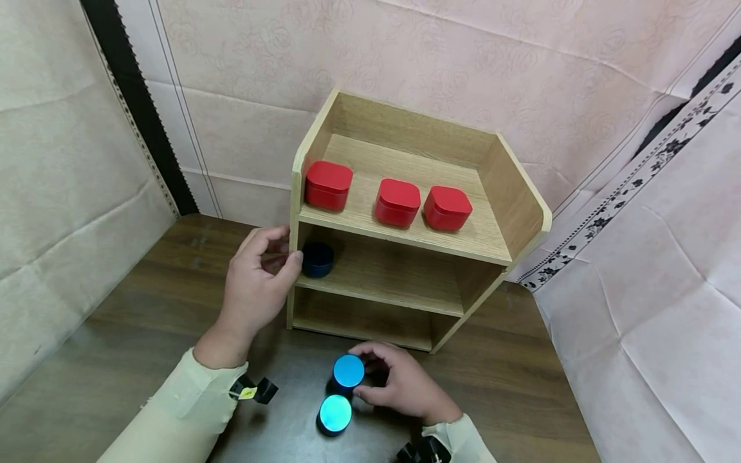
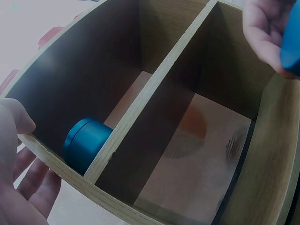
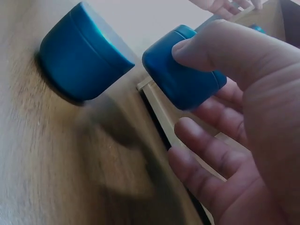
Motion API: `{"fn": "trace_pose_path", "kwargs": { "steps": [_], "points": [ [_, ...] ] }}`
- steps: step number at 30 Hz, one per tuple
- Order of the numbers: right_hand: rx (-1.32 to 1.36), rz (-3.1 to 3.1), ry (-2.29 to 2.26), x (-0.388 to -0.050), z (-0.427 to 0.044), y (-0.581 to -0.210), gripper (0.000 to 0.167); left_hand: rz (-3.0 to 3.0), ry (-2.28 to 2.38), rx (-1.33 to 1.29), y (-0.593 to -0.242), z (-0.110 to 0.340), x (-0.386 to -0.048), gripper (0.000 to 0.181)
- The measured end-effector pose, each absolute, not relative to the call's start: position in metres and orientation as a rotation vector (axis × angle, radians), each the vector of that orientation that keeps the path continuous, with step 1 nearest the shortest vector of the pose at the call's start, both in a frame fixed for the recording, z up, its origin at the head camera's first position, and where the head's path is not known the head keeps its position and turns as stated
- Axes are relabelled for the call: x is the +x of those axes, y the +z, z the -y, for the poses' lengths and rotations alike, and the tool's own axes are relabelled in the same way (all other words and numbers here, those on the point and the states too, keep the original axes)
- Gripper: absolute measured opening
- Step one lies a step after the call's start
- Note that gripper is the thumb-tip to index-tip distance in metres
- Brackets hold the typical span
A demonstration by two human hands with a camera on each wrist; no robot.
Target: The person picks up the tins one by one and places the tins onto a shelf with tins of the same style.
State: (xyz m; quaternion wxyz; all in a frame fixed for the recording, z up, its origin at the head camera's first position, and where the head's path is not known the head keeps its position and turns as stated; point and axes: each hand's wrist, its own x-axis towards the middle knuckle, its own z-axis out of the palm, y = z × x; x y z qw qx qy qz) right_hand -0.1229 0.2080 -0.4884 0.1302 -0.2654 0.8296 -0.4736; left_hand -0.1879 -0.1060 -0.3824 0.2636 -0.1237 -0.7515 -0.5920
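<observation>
My left hand [image 1: 255, 283] grips the left side panel of a small wooden shelf [image 1: 370, 296], its thumb at the front edge and its fingers along the outer side. My right hand [image 1: 399, 379] pinches a blue round tin [image 1: 348, 371] between thumb and fingers, in front of the shelf. In the right wrist view this tin [image 3: 176, 70] appears lifted off the table. Beside it a second blue round tin [image 1: 334, 413] stands upright on the table. A third blue tin [image 1: 318, 260] sits at the left end of the middle shelf, near my left thumb.
On the top shelf board stand a red tin [image 1: 329, 186] at the left and two more red tins, one mid-board [image 1: 397, 202] and one to its right [image 1: 448, 208]. The bottom compartment [image 1: 359, 318] lies under the middle board. Pale cloth [image 1: 405, 58] hangs behind and at both sides.
</observation>
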Motion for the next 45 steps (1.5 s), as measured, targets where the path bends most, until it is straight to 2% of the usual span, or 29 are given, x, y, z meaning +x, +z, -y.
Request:
{"fn": "trace_pose_path", "kwargs": {
  "steps": [28, 35, 45],
  "points": [
    [-0.902, -2.453, -1.458, -0.117, -0.207, -0.451, 0.052, 2.023, -1.613, -0.322, -0.383, 0.106, -0.187, 0.04],
    [-1.023, -2.462, -1.493, -0.117, -0.208, -0.431, 0.049, 2.016, -1.612, -0.325, -0.384, 0.106, -0.187, 0.041],
    [-1.026, -2.495, -1.466, -0.117, -0.211, -0.401, 0.051, 2.012, -1.617, -0.325, -0.385, 0.107, -0.187, 0.041]
  ]
}}
